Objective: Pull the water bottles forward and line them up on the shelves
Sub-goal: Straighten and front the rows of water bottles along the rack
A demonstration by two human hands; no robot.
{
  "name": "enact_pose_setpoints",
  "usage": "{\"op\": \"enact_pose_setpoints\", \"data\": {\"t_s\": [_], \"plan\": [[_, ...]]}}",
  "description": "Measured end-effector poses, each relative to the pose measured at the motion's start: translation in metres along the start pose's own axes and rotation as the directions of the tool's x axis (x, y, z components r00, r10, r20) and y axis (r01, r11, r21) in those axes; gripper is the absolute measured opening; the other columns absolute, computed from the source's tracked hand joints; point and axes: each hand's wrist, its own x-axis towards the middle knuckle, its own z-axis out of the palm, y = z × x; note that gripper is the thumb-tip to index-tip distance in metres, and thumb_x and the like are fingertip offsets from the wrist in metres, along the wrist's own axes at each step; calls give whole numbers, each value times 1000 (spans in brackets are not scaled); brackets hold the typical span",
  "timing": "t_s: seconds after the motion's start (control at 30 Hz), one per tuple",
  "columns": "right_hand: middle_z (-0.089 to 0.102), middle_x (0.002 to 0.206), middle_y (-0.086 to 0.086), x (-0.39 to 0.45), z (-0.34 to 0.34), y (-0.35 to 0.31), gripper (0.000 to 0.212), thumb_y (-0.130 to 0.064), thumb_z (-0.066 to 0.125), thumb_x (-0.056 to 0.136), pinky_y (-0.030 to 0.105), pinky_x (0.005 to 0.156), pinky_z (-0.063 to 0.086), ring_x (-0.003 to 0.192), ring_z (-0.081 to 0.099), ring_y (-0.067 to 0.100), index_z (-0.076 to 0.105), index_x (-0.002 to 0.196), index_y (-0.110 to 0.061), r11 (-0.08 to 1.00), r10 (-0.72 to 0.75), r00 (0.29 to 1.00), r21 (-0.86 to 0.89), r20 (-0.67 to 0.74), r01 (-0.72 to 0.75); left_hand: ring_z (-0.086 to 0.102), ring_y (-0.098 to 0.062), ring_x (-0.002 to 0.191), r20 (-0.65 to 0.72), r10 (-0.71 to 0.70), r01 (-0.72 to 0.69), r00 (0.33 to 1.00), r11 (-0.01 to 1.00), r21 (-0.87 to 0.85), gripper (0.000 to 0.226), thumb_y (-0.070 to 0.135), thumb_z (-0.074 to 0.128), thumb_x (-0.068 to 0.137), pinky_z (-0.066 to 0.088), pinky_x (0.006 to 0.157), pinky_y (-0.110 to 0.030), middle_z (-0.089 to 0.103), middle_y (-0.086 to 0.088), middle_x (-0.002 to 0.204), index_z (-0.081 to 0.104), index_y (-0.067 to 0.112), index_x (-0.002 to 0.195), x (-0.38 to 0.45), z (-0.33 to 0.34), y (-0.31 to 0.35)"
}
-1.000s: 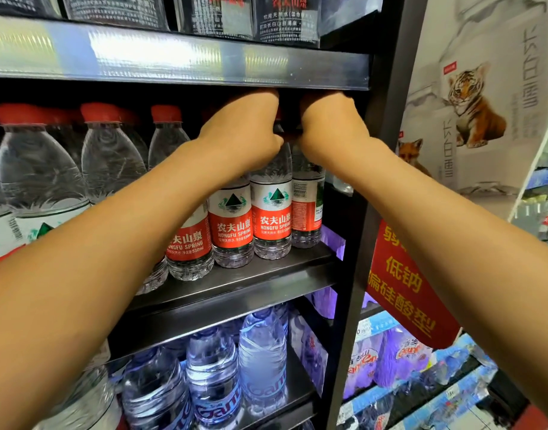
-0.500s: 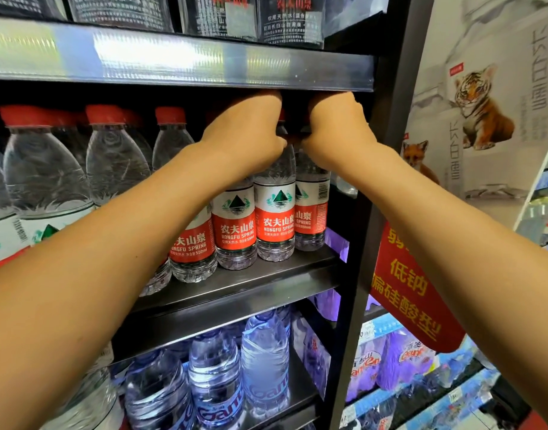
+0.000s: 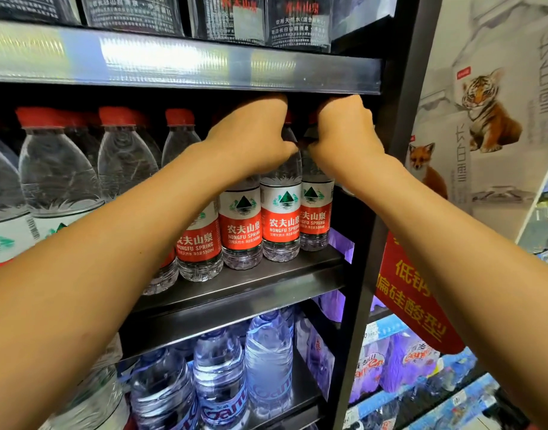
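Note:
Small clear water bottles with red caps and red-and-white labels stand in a row on the middle dark metal shelf [image 3: 266, 283]. My left hand [image 3: 251, 141] grips the neck of one small bottle [image 3: 280, 218] near the row's right end. My right hand [image 3: 344, 135] grips the neck of the rightmost small bottle [image 3: 316, 218], beside the shelf's upright post. Both caps are mostly hidden by my fingers. The two held bottles stand upright, set slightly behind the bottles to their left.
Larger red-capped bottles [image 3: 58, 175] fill the left of the same shelf. The shelf above [image 3: 185, 63] hangs low over the caps. Blue-labelled bottles [image 3: 220, 377] stand on the shelf below. A black upright post [image 3: 387, 193] bounds the right; a red sign [image 3: 412, 293] hangs beyond it.
Both hands stay on the two right-end bottle necks. The bottles have shifted slightly forward and the view has moved a little closer.

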Motion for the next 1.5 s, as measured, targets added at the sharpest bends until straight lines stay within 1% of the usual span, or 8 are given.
{"op": "enact_pose_setpoints", "data": {"t_s": [0.1,0.33,0.8,0.93,1.03,1.2,1.27,1.5], "plan": [[62,104,15,1,-5,-1,22,-8,71,82,41,76,57,90,62,35,67,103,-5,999,12,999,39,32,-14,36,-12,57,3,-5,5,1000,1000,-17,45,39,69,86,21,47,-30,40,1,68,32,22,67,-1,-1,1],[59,95,14,5,-9,1,17,-9,70,81,31,65,47,80,59,31,65,96,-5,996,34,995,79,95,-41,34,-11,57,-25,-14,13,1000,1000,-15,49,36,72,86,21,47,-30,38,1,69,29,23,67,-1,1,6],[51,86,13,-3,-3,-2,13,-5,67,83,32,62,43,73,50,32,54,83,-7,1000,20,999,-15,46,-19,34,-10,56,-63,-1,1,998,1000,-1,50,45,68,85,20,47,-30,38,3,67,27,23,67,-13,-4,5],[55,91,16,-5,-3,-2,11,-5,68,84,33,63,42,81,57,38,58,88,-5,999,24,999,-27,33,-23,43,-23,63,-112,4,2,994,998,58,50,45,70,84,27,52,-32,36,5,68,28,23,67,-22,-6,8],[52,82,13,-9,0,-1,15,-5,68,84,33,60,42,75,55,34,53,82,-6,1000,26,999,-10,26,-26,56,-35,84,-211,45,-20,977,993,117,35,40,72,84,34,59,-35,52,-6,83,53,12,92,-33,-4,11],[56,106,21,-14,10,-1,24,-16,69,88,35,63,39,85,55,38,59,103,-2,998,62,997,4,53,-62,54,-39,102,-308,2,32,951,994,105,46,33,73,84,45,75,-44,54,-14,108,55,8,119,-62,0,11],[54,111,23,-16,12,0,30,-19,69,88,36,65,38,94,55,43,56,107,0,998,67,997,3,38,-67,49,-37,104,-336,-32,63,941,995,83,47,29,74,83,44,81,-43,51,-15,113,54,8,120,-72,2,8],[53,112,26,-18,9,3,31,-23,68,87,36,67,37,97,55,47,54,104,-1,997,51,999,56,16,-52,49,-37,98,-345,-102,136,933,988,77,34,16,71,84,44,70,-45,49,-16,108,51,6,110,-84,1,1]]}}
